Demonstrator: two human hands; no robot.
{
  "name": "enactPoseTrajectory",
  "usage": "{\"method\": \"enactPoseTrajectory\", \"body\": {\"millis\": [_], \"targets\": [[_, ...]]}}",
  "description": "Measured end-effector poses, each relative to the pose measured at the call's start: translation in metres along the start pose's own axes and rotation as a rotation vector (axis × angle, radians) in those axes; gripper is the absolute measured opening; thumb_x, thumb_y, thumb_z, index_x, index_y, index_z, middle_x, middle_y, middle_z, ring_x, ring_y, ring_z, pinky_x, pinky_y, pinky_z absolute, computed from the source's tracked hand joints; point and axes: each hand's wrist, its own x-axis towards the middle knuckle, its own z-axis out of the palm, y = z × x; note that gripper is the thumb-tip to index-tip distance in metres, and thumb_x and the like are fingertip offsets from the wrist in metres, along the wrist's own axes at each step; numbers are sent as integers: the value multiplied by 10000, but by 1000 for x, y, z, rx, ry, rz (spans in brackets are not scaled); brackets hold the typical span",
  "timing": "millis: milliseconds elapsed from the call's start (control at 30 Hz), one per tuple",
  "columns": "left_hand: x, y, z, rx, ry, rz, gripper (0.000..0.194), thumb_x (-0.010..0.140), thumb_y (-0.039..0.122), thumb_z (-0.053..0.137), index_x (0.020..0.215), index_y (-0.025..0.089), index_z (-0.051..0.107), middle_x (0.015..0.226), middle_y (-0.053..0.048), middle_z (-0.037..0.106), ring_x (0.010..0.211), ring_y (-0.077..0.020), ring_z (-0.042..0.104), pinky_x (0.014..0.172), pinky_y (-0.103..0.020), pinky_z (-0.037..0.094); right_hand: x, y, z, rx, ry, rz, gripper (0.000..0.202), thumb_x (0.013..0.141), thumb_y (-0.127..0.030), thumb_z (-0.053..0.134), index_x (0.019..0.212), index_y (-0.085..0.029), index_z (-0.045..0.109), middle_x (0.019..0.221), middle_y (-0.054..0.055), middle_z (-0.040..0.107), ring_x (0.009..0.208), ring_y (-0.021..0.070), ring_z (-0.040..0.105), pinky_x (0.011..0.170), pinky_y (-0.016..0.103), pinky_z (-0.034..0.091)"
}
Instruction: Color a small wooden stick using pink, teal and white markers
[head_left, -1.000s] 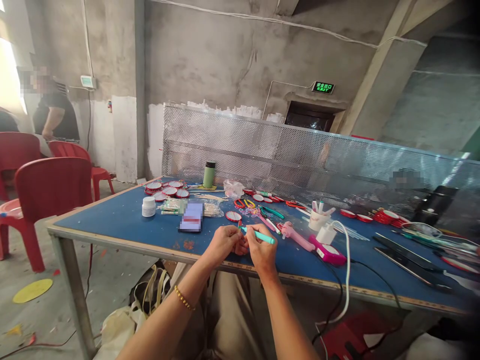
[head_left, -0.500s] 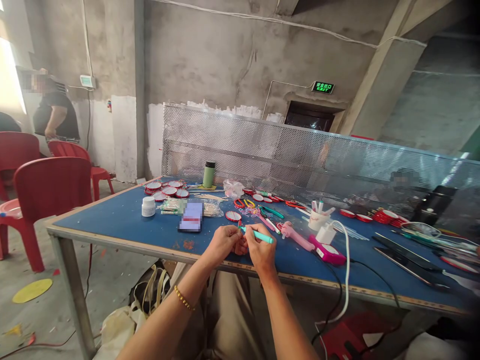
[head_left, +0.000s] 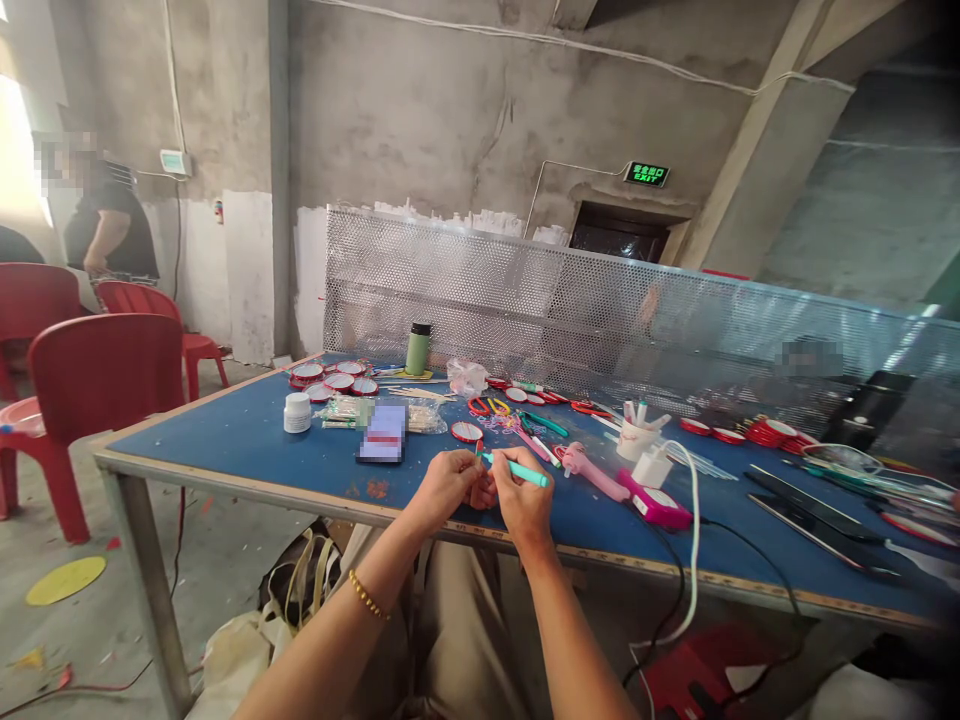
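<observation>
At the table's front edge, my right hand (head_left: pixel 525 497) is closed round a turquoise marker pen (head_left: pixel 529 472), its tip pointing left toward my other hand. My left hand (head_left: pixel 454 482) pinches a small item right at that tip; only a bit of red shows above the fingers, so its kind is unclear. Just beyond both hands lies a round red-rimmed disc (head_left: pixel 466 432) with a pale face. A phone (head_left: pixel 382 434) with a lit screen rests on clear bags of thin sticks (head_left: pixel 427 416) to the left. Pliers with orange handles (head_left: pixel 489 406) lie farther back.
A white jar (head_left: pixel 297 412) and a green bottle (head_left: pixel 418 350) stand on the blue table (head_left: pixel 217 440). To the right are a pink tool (head_left: pixel 592 474), a magenta box (head_left: pixel 658 502), a cup of pens (head_left: pixel 636 438) and a white cable (head_left: pixel 694 540). A perforated metal panel (head_left: pixel 450 280) borders the back.
My hands stay almost in place, with the marker's tip still at the small item. The person at the far left has shifted slightly.
</observation>
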Motion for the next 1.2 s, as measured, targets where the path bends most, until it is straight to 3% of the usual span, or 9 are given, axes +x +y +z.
{"method": "enactPoseTrajectory", "body": {"millis": [1200], "targets": [[0, 0, 0, 5, -2, 5, 339, 770, 479, 615, 645, 175, 530, 574, -7, 618, 530, -161, 623, 564, -281, 532, 1, -6, -1, -47, -7, -57, 254, 886, -347, 562, 686, -191, 576, 581, -18, 568, 517, 115, 494, 517, 226, 428]]}}
